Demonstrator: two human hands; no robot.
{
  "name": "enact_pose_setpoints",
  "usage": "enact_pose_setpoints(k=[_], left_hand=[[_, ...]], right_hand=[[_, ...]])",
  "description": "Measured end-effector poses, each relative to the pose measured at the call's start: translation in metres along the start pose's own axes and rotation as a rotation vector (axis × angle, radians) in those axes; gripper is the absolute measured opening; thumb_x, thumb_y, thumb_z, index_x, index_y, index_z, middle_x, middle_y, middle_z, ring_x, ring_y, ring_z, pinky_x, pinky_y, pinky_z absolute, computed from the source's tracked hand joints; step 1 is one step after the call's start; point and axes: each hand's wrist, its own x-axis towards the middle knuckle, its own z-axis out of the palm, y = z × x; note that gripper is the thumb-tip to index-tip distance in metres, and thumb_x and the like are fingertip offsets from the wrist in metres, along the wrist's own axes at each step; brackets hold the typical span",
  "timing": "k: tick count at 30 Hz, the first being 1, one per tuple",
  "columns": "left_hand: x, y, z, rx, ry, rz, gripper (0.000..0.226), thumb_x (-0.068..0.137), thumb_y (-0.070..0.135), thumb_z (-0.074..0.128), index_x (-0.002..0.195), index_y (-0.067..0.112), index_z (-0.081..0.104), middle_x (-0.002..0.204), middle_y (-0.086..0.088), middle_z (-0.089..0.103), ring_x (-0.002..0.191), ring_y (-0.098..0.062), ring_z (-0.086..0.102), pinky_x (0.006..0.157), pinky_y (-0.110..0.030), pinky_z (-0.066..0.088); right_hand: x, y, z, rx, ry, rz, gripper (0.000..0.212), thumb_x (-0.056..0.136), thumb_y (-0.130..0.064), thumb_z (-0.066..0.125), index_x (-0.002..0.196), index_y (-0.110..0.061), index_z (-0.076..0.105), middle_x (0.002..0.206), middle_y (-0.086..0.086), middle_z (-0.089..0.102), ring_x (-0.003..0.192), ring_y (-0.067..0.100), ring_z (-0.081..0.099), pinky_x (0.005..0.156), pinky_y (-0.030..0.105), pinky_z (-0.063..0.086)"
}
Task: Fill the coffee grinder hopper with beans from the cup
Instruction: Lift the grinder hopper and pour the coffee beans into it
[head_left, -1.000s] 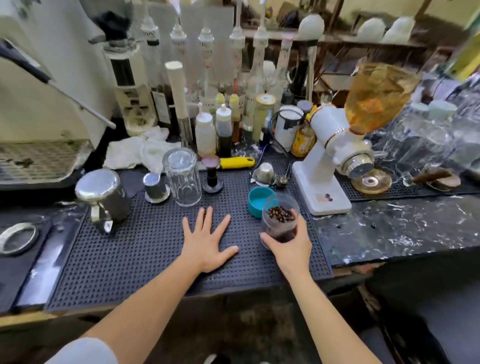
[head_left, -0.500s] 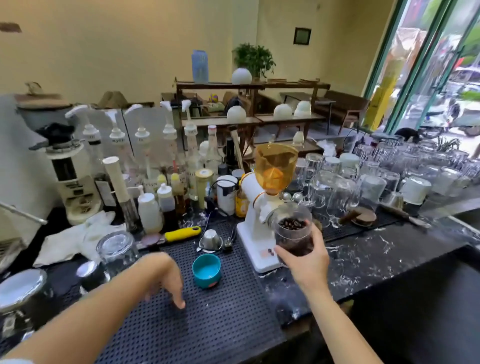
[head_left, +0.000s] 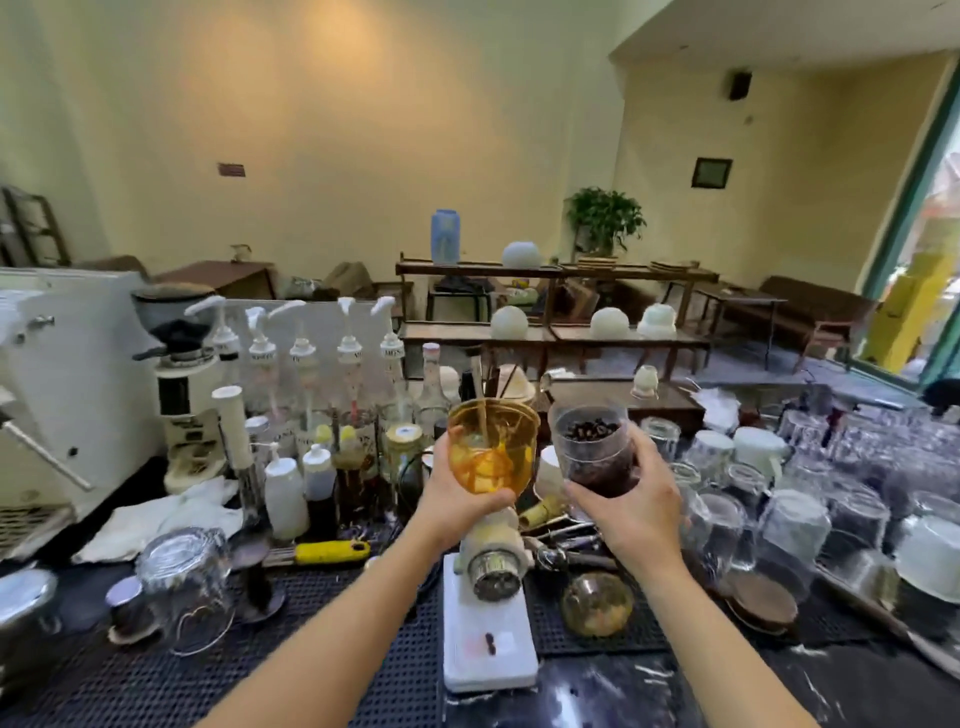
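A white coffee grinder stands on the counter at centre, its amber see-through hopper open at the top. My left hand wraps around the hopper's lower left side. My right hand holds a clear plastic cup with dark coffee beans upright, just right of the hopper and level with its rim. No beans are falling.
Syrup pump bottles and squeeze bottles line the back left. Upturned glasses crowd the right. An amber lid lies right of the grinder. A glass jar, a yellow-handled tool and a white cloth sit left.
My left hand rose from the mat and took hold of the hopper. My right hand lifted the cup of beans up beside the hopper's rim. The view tilted upward.
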Motion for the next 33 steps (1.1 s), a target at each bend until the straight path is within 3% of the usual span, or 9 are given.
enact_pose_setpoints(k=[2,7,13,16,23,33], left_hand=[[0.002,-0.001,0.003,0.005,0.042,0.023,0.119,0.042,0.045,0.092,0.138,0.032,0.023,0.131,-0.006,0.051,0.118,-0.021,0.053,0.101,-0.050,0.044],[0.002,-0.005,0.001,0.073,0.032,0.047,0.111,0.043,0.055,0.090,0.133,0.038,0.026,0.124,0.005,0.055,0.112,-0.013,0.056,0.100,-0.046,0.046],[0.003,-0.006,0.000,0.091,0.027,0.034,0.107,0.046,0.052,0.089,0.131,0.042,0.024,0.119,0.009,0.057,0.107,-0.008,0.058,0.098,-0.037,0.046],[0.002,-0.007,0.001,0.084,0.027,0.033,0.104,0.046,0.052,0.089,0.127,0.047,0.025,0.115,0.016,0.058,0.101,0.001,0.059,0.093,-0.031,0.047],[0.001,-0.005,0.001,0.110,0.033,0.027,0.102,0.048,0.051,0.088,0.127,0.046,0.024,0.112,0.019,0.056,0.098,0.005,0.056,0.076,-0.013,0.041],[-0.001,-0.003,0.001,0.111,0.030,0.014,0.105,0.047,0.054,0.087,0.129,0.044,0.022,0.112,0.021,0.053,0.100,0.005,0.054,0.079,-0.016,0.040]], right_hand=[[0.014,-0.004,0.005,-0.002,-0.040,-0.044,0.087,0.052,-0.030,0.089,0.127,-0.036,0.046,0.116,-0.009,0.055,0.109,0.011,0.050,0.088,0.026,0.040],[0.044,-0.015,0.017,-0.072,-0.055,-0.110,0.086,0.053,-0.025,0.088,0.129,-0.027,0.047,0.115,0.001,0.057,0.110,0.022,0.050,0.091,0.038,0.043],[0.064,-0.019,0.015,-0.374,-0.056,-0.231,0.083,0.059,-0.026,0.083,0.133,-0.029,0.046,0.117,0.007,0.054,0.110,0.028,0.044,0.092,0.051,0.038],[0.070,-0.019,0.011,-0.441,-0.052,-0.289,0.080,0.060,-0.022,0.083,0.132,-0.026,0.048,0.115,0.009,0.053,0.109,0.029,0.044,0.093,0.050,0.035],[0.076,-0.023,0.005,-0.566,-0.030,-0.406,0.075,0.063,-0.019,0.081,0.131,-0.024,0.050,0.116,0.013,0.054,0.112,0.033,0.045,0.097,0.051,0.033],[0.083,-0.034,0.003,-0.718,-0.074,-0.478,0.074,0.064,-0.014,0.078,0.131,-0.025,0.049,0.119,0.016,0.052,0.114,0.035,0.043,0.105,0.054,0.027]])
